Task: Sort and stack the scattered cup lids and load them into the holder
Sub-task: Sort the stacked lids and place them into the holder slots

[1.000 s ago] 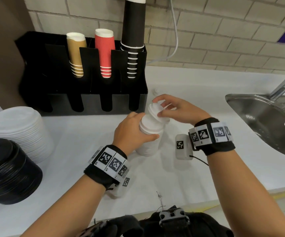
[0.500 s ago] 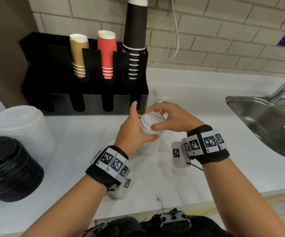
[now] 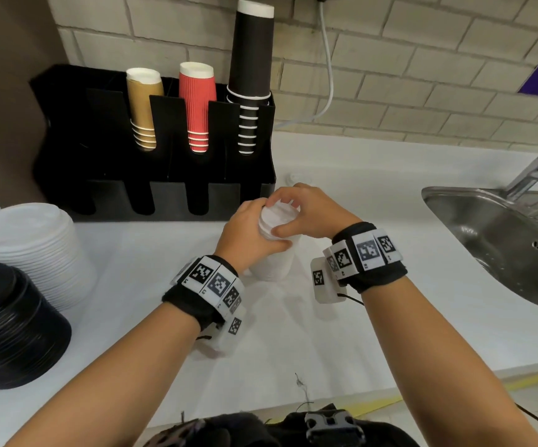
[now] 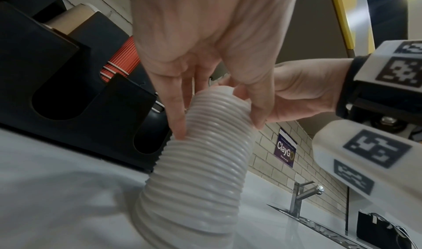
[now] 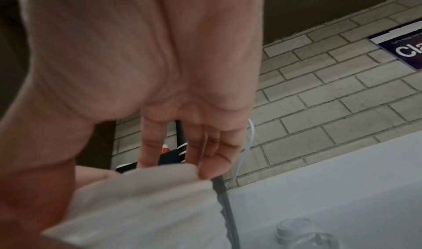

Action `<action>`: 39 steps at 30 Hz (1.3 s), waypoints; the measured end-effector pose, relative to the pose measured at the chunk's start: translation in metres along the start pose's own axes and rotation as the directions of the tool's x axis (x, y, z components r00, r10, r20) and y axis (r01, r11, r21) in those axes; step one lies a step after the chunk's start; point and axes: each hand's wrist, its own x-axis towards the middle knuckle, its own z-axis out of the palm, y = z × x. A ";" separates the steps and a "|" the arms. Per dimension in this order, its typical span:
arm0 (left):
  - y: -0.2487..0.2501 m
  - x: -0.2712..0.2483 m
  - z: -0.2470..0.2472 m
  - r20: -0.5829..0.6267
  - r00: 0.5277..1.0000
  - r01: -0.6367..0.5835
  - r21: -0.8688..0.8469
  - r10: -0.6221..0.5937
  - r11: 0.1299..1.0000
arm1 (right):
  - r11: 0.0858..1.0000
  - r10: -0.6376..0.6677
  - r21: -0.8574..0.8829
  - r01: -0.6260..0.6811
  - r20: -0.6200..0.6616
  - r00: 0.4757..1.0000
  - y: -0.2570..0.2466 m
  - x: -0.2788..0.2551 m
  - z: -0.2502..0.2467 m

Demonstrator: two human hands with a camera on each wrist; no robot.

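Note:
A tall stack of small white lids (image 3: pixel 274 259) stands on the white counter in front of the black holder (image 3: pixel 151 195). My left hand (image 3: pixel 251 235) grips the upper part of the stack, thumb in front and fingers behind. My right hand (image 3: pixel 303 211) holds the top lid (image 3: pixel 277 214) by its rim, thumb at the near edge and fingers curled over the far edge. The left wrist view shows the ribbed lid stack (image 4: pixel 205 162) with my left fingers (image 4: pixel 177 126) along its side. In the right wrist view my fingertips (image 5: pixel 212 169) meet the top lid (image 5: pixel 148 189).
A wider stack of white lids (image 3: pixel 35 246) and a stack of black lids (image 3: pixel 9 327) stand at the left. The holder's upper slots hold brown, red and black cups. A steel sink (image 3: pixel 487 240) with a tap lies at the right. Small clear objects (image 5: pixel 294 229) lie behind the stack.
My right hand has brought a tilted lid down flat onto the top of the stack. My left thumb lifted off briefly and is back round the stack.

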 end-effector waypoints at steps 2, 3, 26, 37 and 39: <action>0.001 0.003 -0.001 0.013 1.000 0.001 -0.019 -0.001 1.000 | 0.999 -0.014 0.030 0.013 0.030 0.999 0.005 0.001 -0.004; 0.002 0.003 -0.001 0.018 1.000 0.000 -0.024 0.000 1.000 | 0.996 -0.017 0.093 0.012 0.051 0.999 0.009 0.001 -0.008; 0.003 -0.002 -0.002 0.012 0.997 0.075 0.012 -0.076 0.997 | 0.818 0.478 -0.412 -0.402 0.096 0.873 0.130 0.129 0.028; 0.003 -0.001 -0.003 0.031 0.998 0.060 0.026 -0.061 0.998 | 0.855 0.438 -0.365 -0.367 0.131 0.889 0.118 0.135 0.027; 0.001 -0.001 -0.002 0.027 0.998 0.059 0.036 -0.060 0.998 | 0.862 0.431 -0.336 -0.379 0.095 0.897 0.113 0.132 0.023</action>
